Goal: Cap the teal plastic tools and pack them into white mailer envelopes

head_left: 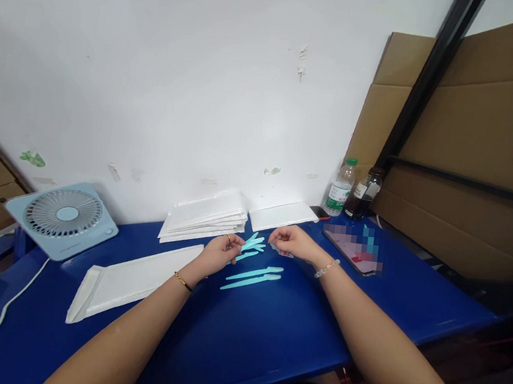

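Note:
My left hand (218, 255) is closed, thumb against fingers, on several turquoise eyebrow razors (255, 241) that fan out to the right. Another razor lies just below those, close to the fingertips. On the blue table (297, 324) nearer to me, two more eyebrow razors (253, 275) lie side by side, their wider pale ends pointing right. My right hand (294, 243) is a little to the right with its fingers curled together. Small clear pieces (285, 254) show under its fingers; whether they are gripped or only touched is unclear.
A white padded envelope (137, 280) lies left of my left hand. Behind stand a stack of such envelopes (205, 217) and a single one (281, 215). A blue fan (66, 215) is far left. A phone (351, 251), a water bottle (340, 188) and a dark drink bottle (364, 194) are right.

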Motion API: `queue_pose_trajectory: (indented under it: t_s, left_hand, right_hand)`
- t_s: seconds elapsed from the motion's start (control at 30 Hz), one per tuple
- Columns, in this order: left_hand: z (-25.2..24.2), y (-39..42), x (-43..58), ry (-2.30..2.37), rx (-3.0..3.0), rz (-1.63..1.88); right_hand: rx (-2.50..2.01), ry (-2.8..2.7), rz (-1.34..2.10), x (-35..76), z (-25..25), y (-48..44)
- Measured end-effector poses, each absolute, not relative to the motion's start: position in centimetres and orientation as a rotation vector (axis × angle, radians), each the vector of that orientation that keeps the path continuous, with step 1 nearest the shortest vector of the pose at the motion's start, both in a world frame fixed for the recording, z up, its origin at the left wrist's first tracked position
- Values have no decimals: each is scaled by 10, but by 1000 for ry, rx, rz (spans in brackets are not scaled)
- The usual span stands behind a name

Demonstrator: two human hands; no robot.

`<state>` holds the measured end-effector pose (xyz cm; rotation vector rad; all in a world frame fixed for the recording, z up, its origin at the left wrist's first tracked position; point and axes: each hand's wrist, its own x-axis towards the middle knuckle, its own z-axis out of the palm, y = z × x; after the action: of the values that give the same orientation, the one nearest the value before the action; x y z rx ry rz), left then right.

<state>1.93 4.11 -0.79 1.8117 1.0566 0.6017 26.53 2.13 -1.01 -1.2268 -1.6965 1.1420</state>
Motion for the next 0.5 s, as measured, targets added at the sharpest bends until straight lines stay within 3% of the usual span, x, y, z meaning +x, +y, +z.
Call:
queue_pose_trajectory:
  t_s: [0.3,0.5]
  left_hand:
    - [-10,34,18,1140,2337,500]
    - [-10,29,20,1193,2491,373]
  right_hand:
    - [-1484,-2220,589,276,-13,22]
    - [-1434,-2229,738,274,-12,21]
